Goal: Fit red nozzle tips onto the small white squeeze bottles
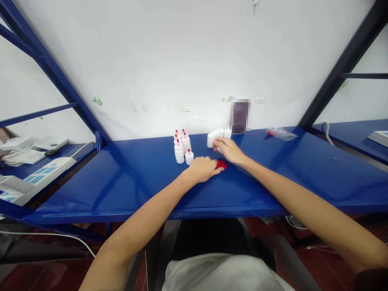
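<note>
Right grip (229,150) pinches a mostly hidden bottle (218,149) near the worktop's (136,173) back edge. Left grip (204,169) half-curled round red caps (222,164), can't tell if held tbh.

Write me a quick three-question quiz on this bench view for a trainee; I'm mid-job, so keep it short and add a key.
1. True or false: the red-tipped white bottles stand upright on the blue table.
2. Multiple choice: as seen here, where are the small red caps relative to the left hand?
A) left of it
B) right of it
C) on top of it
3. Fill in: of the two hands, the clear plastic bag lies nearer the ____ hand.

Key: 1 true; 2 B; 3 right.
</note>
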A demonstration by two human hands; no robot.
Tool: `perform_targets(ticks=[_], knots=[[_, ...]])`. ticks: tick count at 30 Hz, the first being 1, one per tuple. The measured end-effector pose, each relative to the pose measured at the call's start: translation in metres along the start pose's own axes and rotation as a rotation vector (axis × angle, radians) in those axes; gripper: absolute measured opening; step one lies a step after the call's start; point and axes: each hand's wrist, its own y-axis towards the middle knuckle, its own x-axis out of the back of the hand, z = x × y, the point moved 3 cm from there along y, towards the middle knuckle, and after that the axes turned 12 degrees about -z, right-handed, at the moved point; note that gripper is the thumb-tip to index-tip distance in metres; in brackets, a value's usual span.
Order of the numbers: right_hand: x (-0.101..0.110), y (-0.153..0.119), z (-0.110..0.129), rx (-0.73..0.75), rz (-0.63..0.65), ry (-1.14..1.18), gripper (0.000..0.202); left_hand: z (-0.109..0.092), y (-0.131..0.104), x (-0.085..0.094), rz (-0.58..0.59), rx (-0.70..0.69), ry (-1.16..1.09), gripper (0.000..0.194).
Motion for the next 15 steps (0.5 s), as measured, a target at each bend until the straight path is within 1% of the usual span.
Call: perform_targets(ticks=[6,10,13,15], knots=[[0.001,0.001,-0.004,-0.008,-0.015,0.001,0.024,0.001,-0.003,0.001,0.011,-0.013,-0.01,0.048],[0.0,-0.001,-0.002,-0.011,0.015,0.088,0.022,0.003,-0.006,0.004,-0.003,-0.054,-0.06,0.042],[-0.003,-0.005,0.001,-0.023,0.081,0.168,0.022,0.008,-0.011,0.01,-0.043,-0.052,-0.114,0.04],[-0.005,-0.008,0.004,-0.022,0.128,0.217,0.024,0.013,-0.014,0.016,-0.121,-0.029,-0.15,0.037]])
